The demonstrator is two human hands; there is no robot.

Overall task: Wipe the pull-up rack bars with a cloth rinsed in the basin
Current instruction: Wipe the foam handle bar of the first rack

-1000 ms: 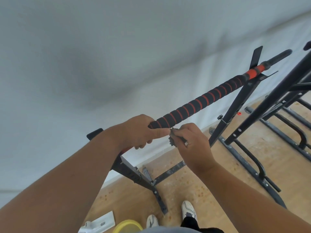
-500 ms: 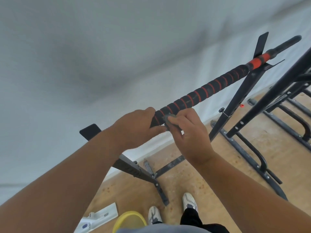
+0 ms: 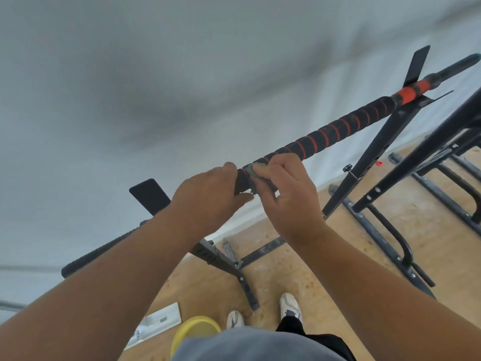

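Head view, hands (image 3: 286, 194) pinching cloth (image 3: 250, 171), bar (image 3: 335, 131)

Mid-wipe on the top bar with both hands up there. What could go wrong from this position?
1. The cloth is only a small wad pinched by the right hand; it might slip off the foam-wrapped bar and drop.
2. The left hand grips right beside the cloth, so strokes that way are blocked and that patch may stay unwiped.
3. The yellow basin sits by the shoes; a step back could kick it.
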